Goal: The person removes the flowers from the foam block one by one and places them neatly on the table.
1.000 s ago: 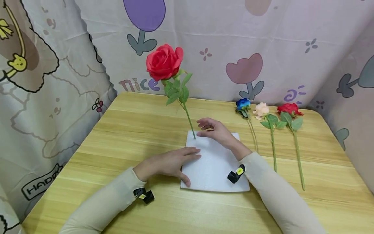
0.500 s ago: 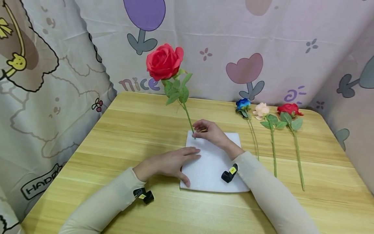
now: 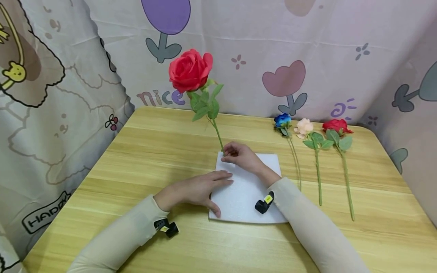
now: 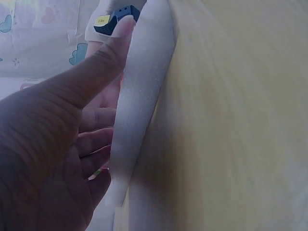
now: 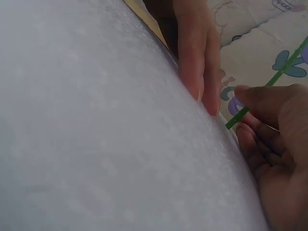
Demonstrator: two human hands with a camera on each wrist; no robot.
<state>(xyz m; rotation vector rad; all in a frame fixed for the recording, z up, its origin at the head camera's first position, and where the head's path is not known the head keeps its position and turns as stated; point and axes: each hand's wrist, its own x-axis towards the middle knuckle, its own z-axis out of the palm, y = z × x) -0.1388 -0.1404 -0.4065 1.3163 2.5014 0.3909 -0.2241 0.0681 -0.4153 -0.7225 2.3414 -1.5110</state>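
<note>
A large red artificial rose (image 3: 190,72) stands at the far left corner of a white foam board (image 3: 246,206), leaning left. My right hand (image 3: 244,158) pinches the low end of its green stem between thumb and fingers. In the right wrist view the stem (image 5: 279,72) passes between thumb and fingers, its end at the foam surface. My left hand (image 3: 199,189) rests on the board's left side, fingers straight and spread, thumb at the near corner. In the left wrist view the thumb (image 4: 108,53) lies along the thick foam edge (image 4: 144,72).
Right of the board, a blue rose (image 3: 282,120), a pale pink rose (image 3: 304,127) and a smaller red rose (image 3: 337,126) lie side by side, stems toward me. The wooden table (image 3: 153,151) meets a printed curtain (image 3: 232,30) behind and at both sides.
My right hand has moved left, from beside the stem's base to a pinch on the stem. The left hand keeps its place on the board. The head view shifts slightly.
</note>
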